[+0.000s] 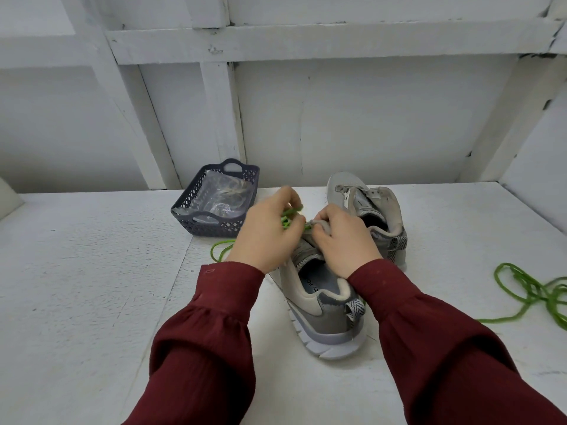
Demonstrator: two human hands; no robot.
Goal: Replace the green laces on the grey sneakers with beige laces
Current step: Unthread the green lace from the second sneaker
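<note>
Closest in, two dark red sleeves (pixel 202 348) reaching over the near edge of the white surface (pixel 92 286). Just beyond, near the middle, the first grey sneaker (pixel 325 314), upright, heel toward the near edge. Over its front, the left hand (pixel 264 237), fingers curled and pinching a bunched green lace (pixel 290 217), with a loose loop trailing onto the surface left of the shoe. Almost touching it, the right hand (pixel 340 240), fingers curled tight on the sneaker's grey tongue. By the right edge, a second green lace (pixel 534 289) lying in loose loops, well apart from the shoes. Close behind the first shoe, slightly right, the second grey sneaker (pixel 368 210), toe toward the far edge. At the far edge, left of the shoes, a dark lattice basket (pixel 211 230) holding a clear bag (pixel 211 199) of pale laces (pixel 230 190).
</note>
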